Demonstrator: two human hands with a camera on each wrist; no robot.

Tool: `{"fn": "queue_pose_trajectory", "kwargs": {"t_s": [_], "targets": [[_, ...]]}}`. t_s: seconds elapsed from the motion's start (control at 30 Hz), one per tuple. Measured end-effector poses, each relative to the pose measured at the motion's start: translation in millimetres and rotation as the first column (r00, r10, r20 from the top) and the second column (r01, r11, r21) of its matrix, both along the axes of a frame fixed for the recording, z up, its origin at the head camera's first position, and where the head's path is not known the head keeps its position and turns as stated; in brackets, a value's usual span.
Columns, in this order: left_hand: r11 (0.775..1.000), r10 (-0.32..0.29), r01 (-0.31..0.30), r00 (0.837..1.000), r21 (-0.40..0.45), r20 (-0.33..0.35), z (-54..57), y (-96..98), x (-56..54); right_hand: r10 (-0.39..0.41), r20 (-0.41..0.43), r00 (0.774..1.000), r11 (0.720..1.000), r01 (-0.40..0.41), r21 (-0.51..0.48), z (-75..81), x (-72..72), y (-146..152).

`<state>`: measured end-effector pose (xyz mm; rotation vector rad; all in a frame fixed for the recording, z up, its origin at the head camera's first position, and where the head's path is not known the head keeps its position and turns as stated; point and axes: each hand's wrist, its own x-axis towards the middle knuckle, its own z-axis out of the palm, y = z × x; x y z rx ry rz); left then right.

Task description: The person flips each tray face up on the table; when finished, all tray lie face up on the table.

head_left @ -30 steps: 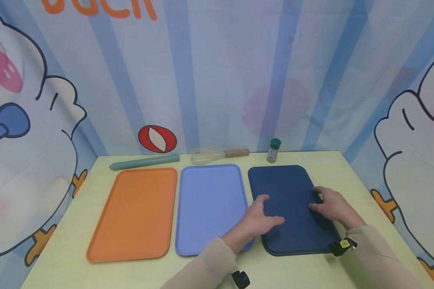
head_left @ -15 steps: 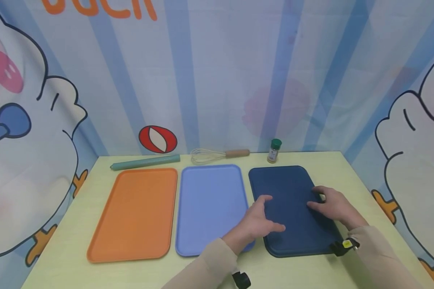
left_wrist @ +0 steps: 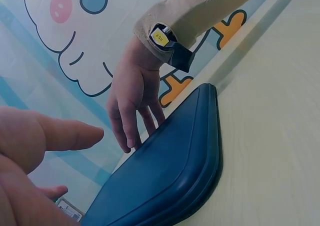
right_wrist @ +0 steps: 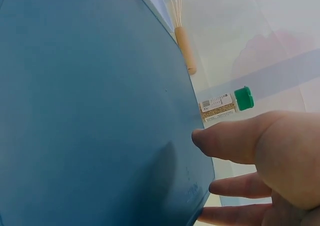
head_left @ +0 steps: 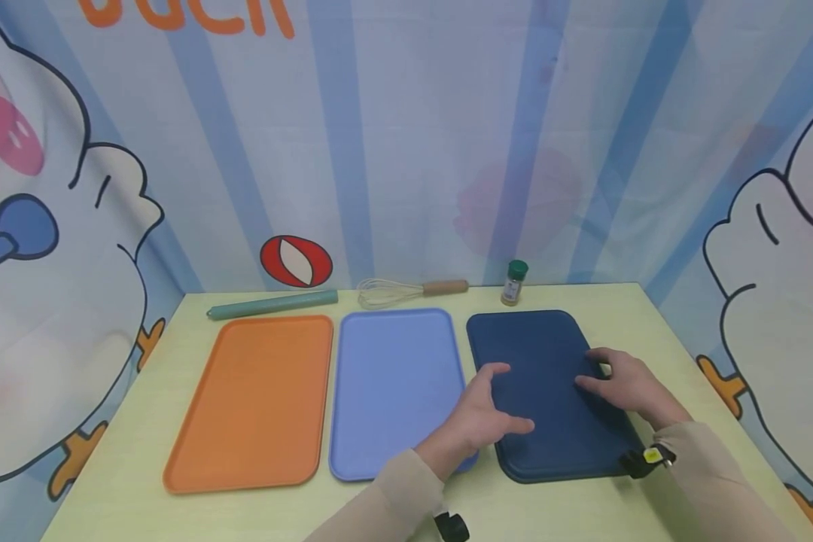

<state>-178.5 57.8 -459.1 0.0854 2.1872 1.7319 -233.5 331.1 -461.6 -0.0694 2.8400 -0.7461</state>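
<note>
A dark blue tray [head_left: 542, 399] lies at the right of the table. My left hand [head_left: 476, 418] is at its left edge, with fingers and thumb spread wide and nothing between them. The thumb reaches over the tray's surface. At the opposite edge is my right hand [head_left: 628, 385], its fingers loosely bent along the rim and its thumb [right_wrist: 230, 138] above the tray. In the right wrist view the fingertips seem to touch the rim, while the thumb looks apart from the surface. A light blue tray [head_left: 396, 376] lies partly under my left forearm and hand.
An orange tray [head_left: 257, 399] lies at the left. Along the back edge are a green rolling pin [head_left: 274, 304], a whisk [head_left: 413, 291] with a wooden handle, and a green-capped spice jar [head_left: 513, 283]. A printed cloth [head_left: 413, 150] hangs behind the table [head_left: 122, 444].
Both hands stay nearly in place over the dark blue tray. The left thumb has shifted slightly lower in the head view; the trays and tools have not visibly moved.
</note>
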Motion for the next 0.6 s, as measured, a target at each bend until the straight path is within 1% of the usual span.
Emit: {"fn": "queue_pose_trajectory", "kwargs": {"t_s": [0.17, 0.43, 0.6], "targets": [[1.000, 0.006, -0.006, 1.000, 0.028, -0.023, -1.0, -1.2, 0.6, 0.000, 0.007, 1.000, 1.000, 0.000, -0.006, -0.1, -0.5, 0.8], [0.999, 0.018, -0.016, 0.998, 0.029, -0.067, -1.8, -0.6, 2.2, 0.004, 0.013, 1.000, 1.000, -0.004, -0.015, -0.2, -1.2, 2.4], [1.000, 0.018, -0.017, 0.996, 0.014, -0.086, -3.1, 0.5, 3.1, 0.010, 0.016, 1.000, 1.000, -0.010, -0.030, -0.1, -0.8, 3.5]]}}
